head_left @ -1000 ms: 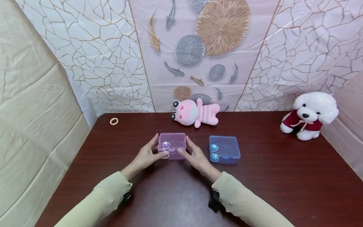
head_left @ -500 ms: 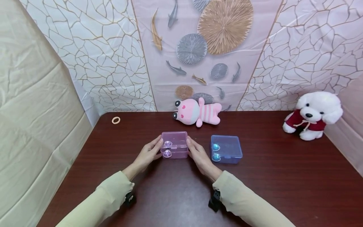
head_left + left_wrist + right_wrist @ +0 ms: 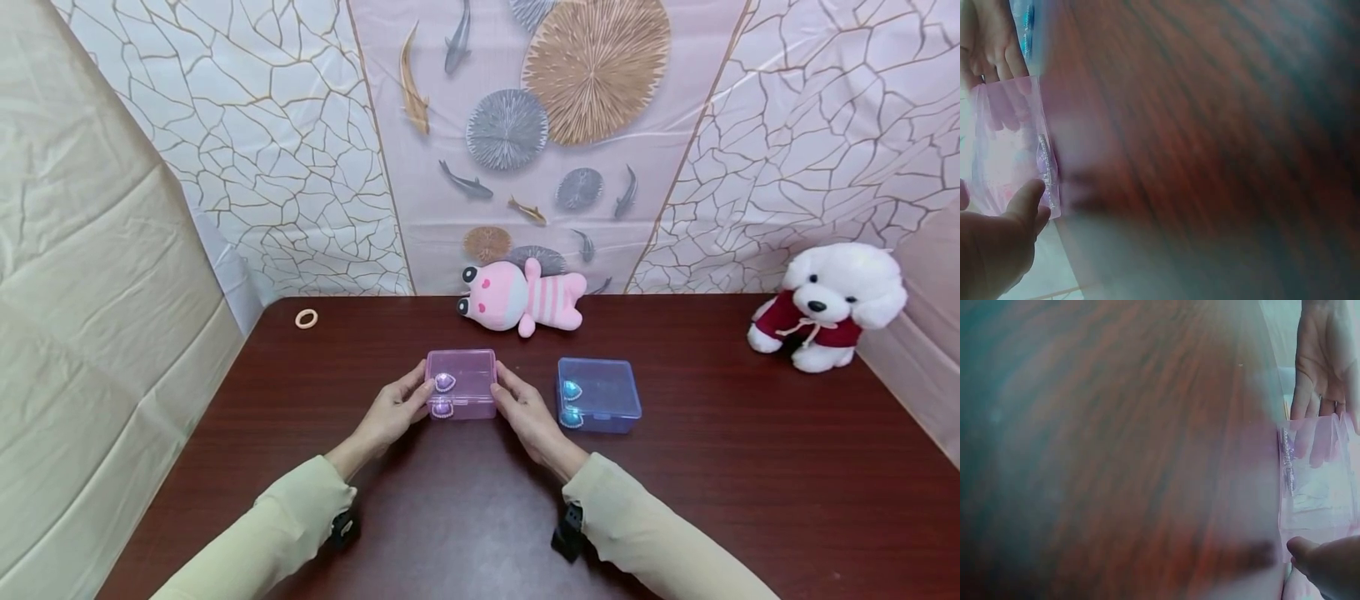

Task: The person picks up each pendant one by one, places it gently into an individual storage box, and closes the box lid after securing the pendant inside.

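A clear pink box [image 3: 472, 379] with a shut lid and purple heart-shaped gems at its left front sits mid-table in the head view. My left hand [image 3: 392, 411] holds its left side, thumb at the front corner. Opposite, my right hand [image 3: 527, 418] grips the right side, thumb near the front edge. In the left wrist view the pink box [image 3: 1007, 147] lies between my left hand [image 3: 1000, 247] and the other hand's fingers. The right wrist view has the pink box [image 3: 1316, 487] above my right thumb. A similar blue box [image 3: 603, 392] with blue gems stands to the right.
A pink striped frog plush [image 3: 517, 296] lies behind the boxes. On the right sits a white toy dog [image 3: 825, 304] in a red top. A small wooden ring [image 3: 306, 319] rests at the back left of the dark table [image 3: 465, 517], before a patterned cloth [image 3: 300, 125].
Both thumbs have drawn away from the box's front toward its side corners. Half a second ago the box showed more of its front face; now it looks flatter. The camera view has shifted slightly.
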Available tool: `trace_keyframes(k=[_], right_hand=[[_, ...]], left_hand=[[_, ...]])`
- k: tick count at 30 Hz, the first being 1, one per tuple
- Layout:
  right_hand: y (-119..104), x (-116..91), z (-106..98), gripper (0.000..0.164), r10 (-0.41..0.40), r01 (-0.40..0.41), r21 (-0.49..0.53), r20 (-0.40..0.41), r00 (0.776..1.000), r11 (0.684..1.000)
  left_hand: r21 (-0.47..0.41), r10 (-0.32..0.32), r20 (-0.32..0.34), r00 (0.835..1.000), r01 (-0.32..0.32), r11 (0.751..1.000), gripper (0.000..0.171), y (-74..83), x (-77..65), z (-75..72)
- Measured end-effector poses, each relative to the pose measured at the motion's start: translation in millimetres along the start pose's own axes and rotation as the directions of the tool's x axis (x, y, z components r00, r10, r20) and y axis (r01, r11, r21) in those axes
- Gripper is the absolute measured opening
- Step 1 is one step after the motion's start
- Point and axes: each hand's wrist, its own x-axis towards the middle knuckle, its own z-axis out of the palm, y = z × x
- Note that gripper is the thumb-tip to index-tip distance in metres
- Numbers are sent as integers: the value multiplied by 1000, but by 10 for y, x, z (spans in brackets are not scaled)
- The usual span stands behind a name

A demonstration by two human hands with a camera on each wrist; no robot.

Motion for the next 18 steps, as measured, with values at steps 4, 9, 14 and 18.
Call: trace_keyframes(k=[4, 9, 14, 18], right_hand=[[10, -16, 4, 51, 9, -9, -2, -9, 1000, 1000], [23, -42, 2, 51, 20, -20, 16, -7, 1000, 1000], [26, -39, -19, 51, 23, -23, 40, -1, 1000, 999], [28, -30, -27, 51, 15, -15, 49, -1, 1000, 999]], left_hand=[[35, 3, -28, 1000, -2, 999, 55, -24, -7, 12], [17, -3, -36, 999, 3, 1000, 56, -29, -20, 22], [22, 0, -29, 1000, 1, 1000, 55, -20, 2, 20], [25, -17, -28, 999, 18, 1000, 53, -8, 17, 10]])
